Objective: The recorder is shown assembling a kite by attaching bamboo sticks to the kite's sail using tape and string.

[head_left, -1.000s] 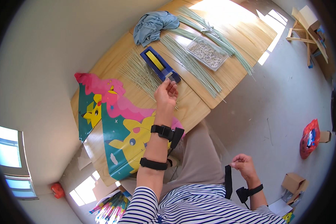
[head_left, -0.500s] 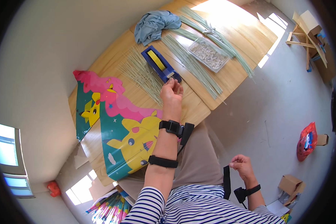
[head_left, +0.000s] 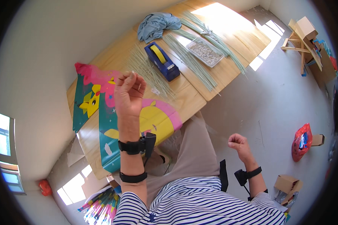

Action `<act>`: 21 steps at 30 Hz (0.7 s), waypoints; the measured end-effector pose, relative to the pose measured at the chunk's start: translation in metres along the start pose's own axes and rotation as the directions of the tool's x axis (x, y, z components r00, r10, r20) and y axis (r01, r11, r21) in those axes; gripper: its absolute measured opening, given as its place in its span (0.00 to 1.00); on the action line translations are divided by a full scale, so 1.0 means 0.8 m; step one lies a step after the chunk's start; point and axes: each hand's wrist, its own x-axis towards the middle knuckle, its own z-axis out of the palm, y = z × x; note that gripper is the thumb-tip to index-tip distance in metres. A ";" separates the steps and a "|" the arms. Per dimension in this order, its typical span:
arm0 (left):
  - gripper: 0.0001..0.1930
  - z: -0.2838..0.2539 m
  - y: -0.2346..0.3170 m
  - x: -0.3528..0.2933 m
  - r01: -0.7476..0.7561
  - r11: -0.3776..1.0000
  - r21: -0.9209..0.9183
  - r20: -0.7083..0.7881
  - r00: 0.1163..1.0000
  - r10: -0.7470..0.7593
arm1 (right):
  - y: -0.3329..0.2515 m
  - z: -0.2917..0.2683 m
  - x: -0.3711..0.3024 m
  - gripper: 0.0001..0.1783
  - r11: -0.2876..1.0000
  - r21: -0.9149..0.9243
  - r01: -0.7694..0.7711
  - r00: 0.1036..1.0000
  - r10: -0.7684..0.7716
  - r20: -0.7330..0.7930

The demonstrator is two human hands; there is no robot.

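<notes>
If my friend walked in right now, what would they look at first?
Probably the bright pink, green and yellow cartoon sheets on the left end of the wooden table, partly hidden behind the person's left hand. Next might be the blue tape dispenser with its yellow roll, farther up the table. A red bag also pops out against the grey floor on the right.

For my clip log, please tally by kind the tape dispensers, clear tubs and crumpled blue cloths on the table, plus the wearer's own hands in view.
Tape dispenser: 1
Clear tub: 1
Crumpled blue cloth: 1
Hands, left hand and right hand: 2
Total: 5
</notes>
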 end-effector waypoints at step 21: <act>0.04 -0.273 0.231 -0.468 -0.385 0.834 0.395 -0.386 0.754 0.531 | -0.181 0.255 0.039 0.08 0.815 -0.311 0.488 0.781 -0.249 0.573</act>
